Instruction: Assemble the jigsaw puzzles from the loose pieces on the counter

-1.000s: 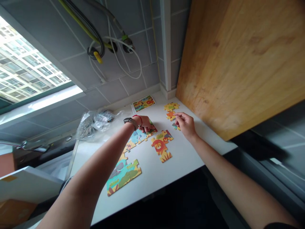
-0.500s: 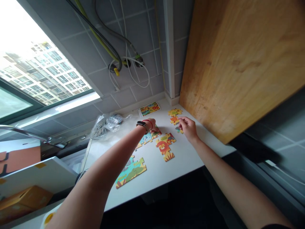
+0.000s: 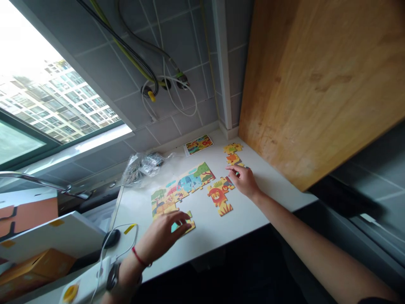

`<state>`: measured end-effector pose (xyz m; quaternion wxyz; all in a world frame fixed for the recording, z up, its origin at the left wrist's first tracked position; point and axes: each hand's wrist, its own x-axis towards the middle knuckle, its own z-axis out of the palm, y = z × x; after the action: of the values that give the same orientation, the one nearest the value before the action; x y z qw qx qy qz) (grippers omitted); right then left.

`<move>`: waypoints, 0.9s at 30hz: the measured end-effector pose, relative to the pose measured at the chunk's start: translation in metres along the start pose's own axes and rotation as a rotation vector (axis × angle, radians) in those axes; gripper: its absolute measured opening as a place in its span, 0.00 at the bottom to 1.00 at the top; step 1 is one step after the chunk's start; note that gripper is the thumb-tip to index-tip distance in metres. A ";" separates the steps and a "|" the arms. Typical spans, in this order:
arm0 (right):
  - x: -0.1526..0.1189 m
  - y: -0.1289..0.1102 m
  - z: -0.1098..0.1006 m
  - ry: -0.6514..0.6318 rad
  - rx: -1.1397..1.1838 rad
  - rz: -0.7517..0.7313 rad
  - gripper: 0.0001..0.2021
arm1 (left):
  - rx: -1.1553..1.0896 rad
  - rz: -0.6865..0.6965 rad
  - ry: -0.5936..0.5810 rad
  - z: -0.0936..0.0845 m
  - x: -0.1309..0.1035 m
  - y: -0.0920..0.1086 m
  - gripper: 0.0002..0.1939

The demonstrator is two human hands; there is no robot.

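Observation:
My left hand [image 3: 167, 233] is over a teal-and-green joined puzzle section [image 3: 190, 223] near the front edge, covering most of it; its fingers are curved and apart. My right hand [image 3: 243, 180] has thumb and index finger brought together just above a joined lion section [image 3: 217, 196]; anything between the fingertips is too small to make out. Behind the left hand lies a long joined strip [image 3: 186, 182] with an elephant and trees. Beyond the right hand are loose puzzle pieces, a yellow one [image 3: 233, 147] and an orange one [image 3: 233, 159], with another partly hidden by the hand.
A picture card [image 3: 198, 145] lies at the back of the white table [image 3: 209, 240]. Crumpled clear plastic bags [image 3: 142, 167] sit at the back left. A wooden panel [image 3: 303, 88] borders the right side. A power strip [image 3: 85, 280] with a white cable stands at lower left.
My left hand has moved from the elephant strip down and left to the teal-and-green section, uncovering the strip. My right hand has shifted slightly left and nearer, toward the lion section.

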<state>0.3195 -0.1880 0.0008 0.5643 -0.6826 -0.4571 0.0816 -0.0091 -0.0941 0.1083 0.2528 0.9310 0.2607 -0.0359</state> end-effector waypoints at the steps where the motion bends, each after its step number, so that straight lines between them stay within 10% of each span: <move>1: -0.007 0.000 -0.001 -0.025 -0.062 -0.054 0.15 | -0.060 -0.022 0.034 0.008 -0.013 0.001 0.17; 10: -0.028 0.000 -0.017 -0.425 -0.303 -0.188 0.23 | 0.050 0.057 0.364 0.083 -0.022 -0.004 0.16; 20: -0.001 -0.019 -0.017 -0.701 -0.272 -0.175 0.25 | 0.174 0.127 0.285 0.096 0.040 0.003 0.38; 27: 0.002 -0.022 -0.013 -0.718 -0.257 -0.233 0.22 | 0.193 0.065 0.332 0.104 0.037 0.000 0.29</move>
<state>0.3170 -0.1974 0.0250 0.2841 -0.6194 -0.7061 0.1927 0.0294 -0.1278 0.0111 0.1169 0.9521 0.2638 0.1013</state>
